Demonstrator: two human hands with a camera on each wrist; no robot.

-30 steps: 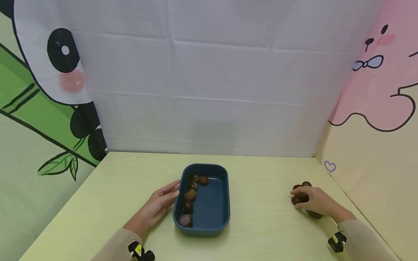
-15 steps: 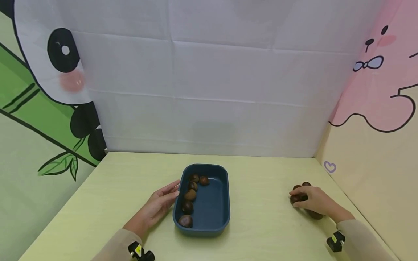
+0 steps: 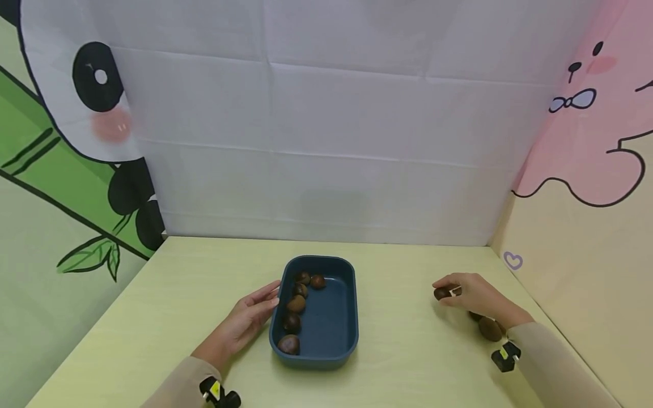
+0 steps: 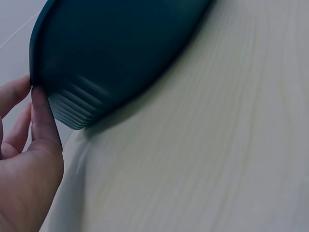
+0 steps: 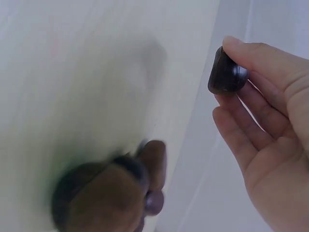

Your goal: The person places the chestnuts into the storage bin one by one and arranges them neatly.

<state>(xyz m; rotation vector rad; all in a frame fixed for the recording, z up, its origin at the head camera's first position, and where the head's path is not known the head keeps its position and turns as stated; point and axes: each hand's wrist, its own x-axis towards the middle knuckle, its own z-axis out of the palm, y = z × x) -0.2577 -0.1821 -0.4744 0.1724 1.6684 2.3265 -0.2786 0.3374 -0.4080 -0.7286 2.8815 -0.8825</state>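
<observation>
A dark blue tray [image 3: 334, 362] stands on the table with several brown chestnuts [image 3: 295, 304] along its left side. The left hand [image 3: 247, 322] rests its extended fingers against the tray's left wall, as the left wrist view also shows. On the right, the right hand [image 3: 476, 294] pinches one dark chestnut [image 5: 227, 73] between thumb and fingertips, lifted above the table. Below and behind that hand lie more chestnuts [image 3: 490, 328], partly hidden by it in the head view; the right wrist view shows them blurred and clustered [image 5: 104, 198].
The pale yellow table [image 3: 403, 340] ends at a white sheet [image 3: 336, 141] at the back. Printed panels stand at the left and right sides. Both wrists carry small black cameras [image 3: 506, 357].
The right hand has picked up a chestnut from the group and moved up and leftward with it. The left hand and the tray stay in place.
</observation>
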